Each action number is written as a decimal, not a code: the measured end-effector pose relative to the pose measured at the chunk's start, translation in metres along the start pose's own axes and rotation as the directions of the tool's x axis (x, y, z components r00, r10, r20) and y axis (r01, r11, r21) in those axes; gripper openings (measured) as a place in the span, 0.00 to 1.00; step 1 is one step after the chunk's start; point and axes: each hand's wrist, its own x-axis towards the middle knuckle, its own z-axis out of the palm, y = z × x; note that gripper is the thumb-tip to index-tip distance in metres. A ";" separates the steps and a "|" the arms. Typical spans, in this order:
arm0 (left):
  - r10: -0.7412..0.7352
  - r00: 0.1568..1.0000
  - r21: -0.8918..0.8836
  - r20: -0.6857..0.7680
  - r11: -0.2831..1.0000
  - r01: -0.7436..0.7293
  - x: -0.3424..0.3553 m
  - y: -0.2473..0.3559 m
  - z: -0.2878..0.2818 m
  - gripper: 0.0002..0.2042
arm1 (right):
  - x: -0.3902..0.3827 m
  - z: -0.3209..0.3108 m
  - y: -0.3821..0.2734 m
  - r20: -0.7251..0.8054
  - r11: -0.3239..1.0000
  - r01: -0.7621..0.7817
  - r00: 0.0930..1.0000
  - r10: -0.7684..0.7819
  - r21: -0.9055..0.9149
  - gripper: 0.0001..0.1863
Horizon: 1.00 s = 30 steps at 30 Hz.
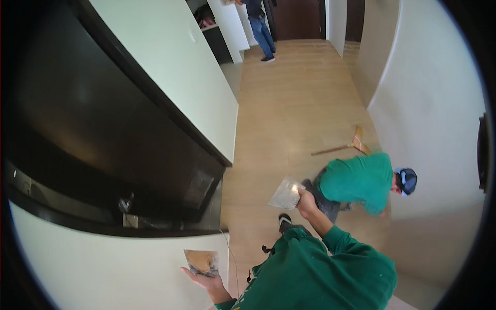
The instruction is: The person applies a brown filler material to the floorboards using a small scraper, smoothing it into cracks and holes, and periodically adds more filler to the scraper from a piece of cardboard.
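Observation:
My right hand (308, 205), out in front of my body, grips a wide, thin metal putty knife (284, 193). Its blade points to the left and catches the light. Lower left, beside the white wall, my left hand (208, 282) holds up a flat, four-sided plate (201, 261) smeared with tan and grey stuff. One finger sticks out past the plate, which hides part of that hand. The two tools are well apart. Both my sleeves (341, 247) are green.
Close on the right, a co-worker (356, 181) in green crouches at the white wall (429, 103). A broom (336, 150) lies on the wood floor (294, 98) beyond. To the left is a dark door (103, 124). A cord (232, 253) hangs nearby. Another person (261, 31) stands far off.

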 end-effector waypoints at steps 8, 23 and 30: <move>0.007 0.999 0.069 0.039 0.998 -0.010 0.141 -0.032 0.151 0.36 | 0.142 0.206 -0.126 0.267 0.993 0.102 0.957 -0.115 0.059 0.23; -0.662 0.621 0.418 0.420 0.749 0.514 0.508 -0.228 0.432 0.34 | 0.224 0.124 -0.185 -0.334 0.762 0.495 0.863 -0.378 0.418 0.21; -0.743 0.457 0.496 0.489 0.668 0.555 0.538 -0.318 0.545 0.32 | 0.242 0.144 -0.212 -0.533 0.548 0.658 0.748 -0.396 0.516 0.22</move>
